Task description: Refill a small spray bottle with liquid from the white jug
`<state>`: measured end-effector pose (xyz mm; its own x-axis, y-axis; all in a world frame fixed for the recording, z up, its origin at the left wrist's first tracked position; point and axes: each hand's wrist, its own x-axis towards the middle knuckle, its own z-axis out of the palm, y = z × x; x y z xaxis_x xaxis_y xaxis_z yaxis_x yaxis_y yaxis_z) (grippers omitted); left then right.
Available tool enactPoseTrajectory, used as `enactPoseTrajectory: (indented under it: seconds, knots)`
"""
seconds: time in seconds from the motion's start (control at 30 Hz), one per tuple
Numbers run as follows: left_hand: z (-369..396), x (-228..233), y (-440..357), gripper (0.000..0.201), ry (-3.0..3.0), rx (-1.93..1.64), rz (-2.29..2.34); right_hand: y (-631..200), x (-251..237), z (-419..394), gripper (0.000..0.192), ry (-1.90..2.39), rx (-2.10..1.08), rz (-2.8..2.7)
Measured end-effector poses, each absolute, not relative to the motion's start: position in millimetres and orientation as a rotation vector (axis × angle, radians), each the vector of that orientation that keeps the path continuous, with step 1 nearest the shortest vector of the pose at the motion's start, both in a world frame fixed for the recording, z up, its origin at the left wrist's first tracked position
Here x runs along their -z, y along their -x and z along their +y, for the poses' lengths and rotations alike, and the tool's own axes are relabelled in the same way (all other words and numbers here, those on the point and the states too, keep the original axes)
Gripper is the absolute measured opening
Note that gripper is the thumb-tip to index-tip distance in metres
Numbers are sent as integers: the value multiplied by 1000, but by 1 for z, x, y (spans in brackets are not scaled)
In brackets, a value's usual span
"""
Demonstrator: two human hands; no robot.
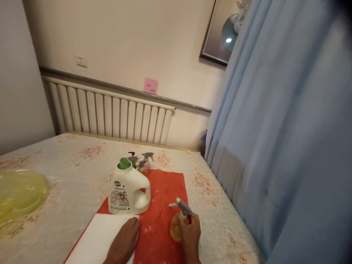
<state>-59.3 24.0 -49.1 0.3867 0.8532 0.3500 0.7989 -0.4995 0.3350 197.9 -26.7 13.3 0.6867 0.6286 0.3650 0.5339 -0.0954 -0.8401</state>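
Note:
My right hand is wrapped around a small clear spray bottle with a grey and white trigger head and yellowish liquid low inside. The bottle stands on a red sheet, its nozzle pointing left. My left hand lies flat, fingers together, at the right edge of a white sheet of paper, holding nothing. Just beyond that hand stands a white detergent jug with a side handle, a printed label and a green piece in its mouth.
Behind the jug stand several bottles with trigger or pump heads, including a grey trigger sprayer. A translucent yellow object lies at left on the flowered cover. A blue curtain hangs along the right; a radiator is behind.

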Motion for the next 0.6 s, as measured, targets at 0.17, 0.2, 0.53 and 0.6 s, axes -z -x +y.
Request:
enactPoseTrajectory:
  seconds: [0.17, 0.2, 0.53, 0.6]
  knots:
    - [23, 48, 59, 26, -2535, -735, 1506, -195, -12, -30, 26, 1746, -147, -892]
    - [23, 47, 59, 27, -2536, -735, 1506, -194, -12, -30, 26, 1742, -157, -893]
    - [25, 49, 59, 24, -2554, -753, 1522, -194, -16, -32, 24, 1743, -166, -892]
    - [25, 51, 60, 25, -2562, -752, 1519, -195, -16, -30, 22, 1736, -168, -899]
